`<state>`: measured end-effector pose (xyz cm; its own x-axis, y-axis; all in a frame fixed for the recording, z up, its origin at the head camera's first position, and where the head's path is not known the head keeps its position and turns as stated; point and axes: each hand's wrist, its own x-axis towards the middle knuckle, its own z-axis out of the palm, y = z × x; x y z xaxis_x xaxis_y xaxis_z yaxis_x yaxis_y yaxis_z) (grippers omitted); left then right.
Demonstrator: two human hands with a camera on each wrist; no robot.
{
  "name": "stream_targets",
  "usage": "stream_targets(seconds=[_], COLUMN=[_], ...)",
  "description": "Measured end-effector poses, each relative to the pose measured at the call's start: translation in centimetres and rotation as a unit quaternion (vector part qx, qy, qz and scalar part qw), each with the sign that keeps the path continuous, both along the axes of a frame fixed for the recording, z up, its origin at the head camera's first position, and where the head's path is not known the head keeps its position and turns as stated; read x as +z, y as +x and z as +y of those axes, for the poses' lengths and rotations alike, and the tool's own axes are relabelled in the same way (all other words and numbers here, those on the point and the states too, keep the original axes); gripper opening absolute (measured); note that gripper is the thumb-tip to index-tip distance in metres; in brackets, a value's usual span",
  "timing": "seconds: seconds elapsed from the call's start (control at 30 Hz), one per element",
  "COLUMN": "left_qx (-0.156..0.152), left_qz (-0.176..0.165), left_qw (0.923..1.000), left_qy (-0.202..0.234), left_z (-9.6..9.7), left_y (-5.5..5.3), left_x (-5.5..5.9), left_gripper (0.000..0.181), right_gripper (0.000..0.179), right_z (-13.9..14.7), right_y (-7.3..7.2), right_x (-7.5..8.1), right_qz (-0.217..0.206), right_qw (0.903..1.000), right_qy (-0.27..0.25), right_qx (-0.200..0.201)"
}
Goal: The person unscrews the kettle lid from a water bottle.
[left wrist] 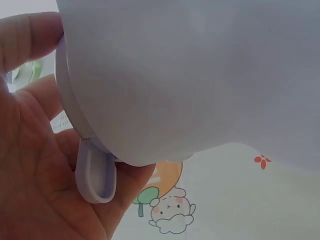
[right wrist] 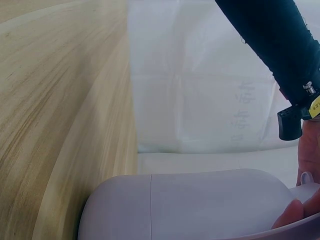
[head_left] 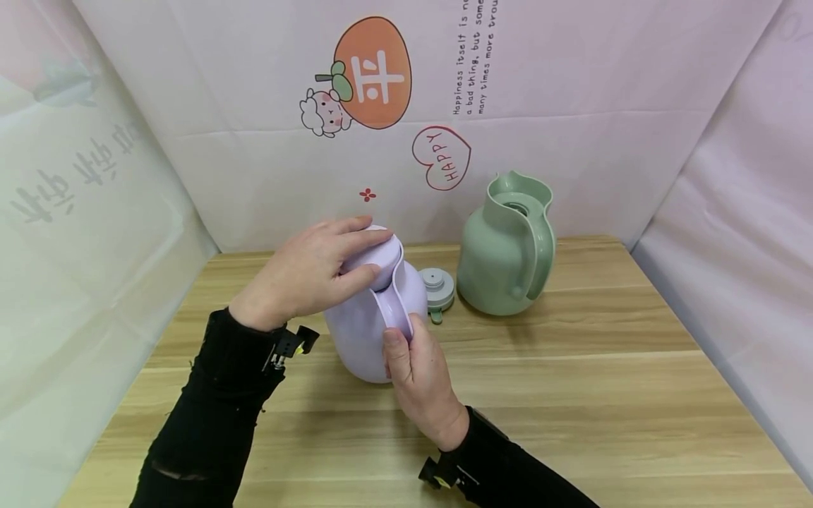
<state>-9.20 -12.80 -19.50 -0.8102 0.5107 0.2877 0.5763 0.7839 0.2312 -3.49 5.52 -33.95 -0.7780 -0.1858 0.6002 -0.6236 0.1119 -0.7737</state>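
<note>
A lilac thermos jug [head_left: 358, 346] stands on the wooden table in front of the person. My left hand [head_left: 305, 271] reaches over its top, with fingers and thumb gripping the round lilac lid [head_left: 381, 264] from opposite sides. A small loop-shaped tab [left wrist: 97, 172] sticks out from the lid by the palm in the left wrist view. My right hand [head_left: 422, 381] holds the jug's handle [head_left: 394, 310], thumb on its near face. In the right wrist view the jug's smooth side [right wrist: 200, 205] shows along the bottom, its base at the tabletop.
A green thermos jug [head_left: 489, 261] with its top uncovered stands behind to the right. Between the two jugs lies a grey stopper [head_left: 436, 286] with a green tab. Printed white cloth [head_left: 254, 176] hangs behind the wooden table [head_left: 571, 395] and at both sides.
</note>
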Motion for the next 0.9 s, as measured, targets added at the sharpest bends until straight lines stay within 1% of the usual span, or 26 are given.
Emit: stream_targets(seconds=[0.17,0.33,0.5,0.8,0.9], left_qx=[0.003,0.012,0.022,0.046,0.059], left_qz=[0.012,0.015,0.029,0.073,0.084], left_qw=[0.9999,0.9998,0.9993,0.9963,0.9948], left_qy=[-0.001,-0.001,-0.002,0.002,0.005], left_z=[0.1,0.3,0.6,1.1,1.3], left_y=[0.0,0.1,0.1,0.4,0.4], left_x=[0.0,0.0,-0.2,-0.4,-0.5], left_gripper=[0.048,0.051,0.051,0.052,0.052], right_gripper=[0.023,0.023,0.022,0.022,0.022], right_z=[0.0,0.0,0.0,0.0,0.0], right_y=[0.0,0.0,0.0,0.1,0.1], right_x=[0.0,0.0,0.0,0.1,0.1], right_qz=[0.002,0.006,0.005,0.006,0.005], right_qw=[1.0000,1.0000,1.0000,0.9999,1.0000], right_qy=[-0.002,-0.005,-0.007,-0.006,-0.006], right_qx=[0.001,0.001,0.004,0.005,0.005])
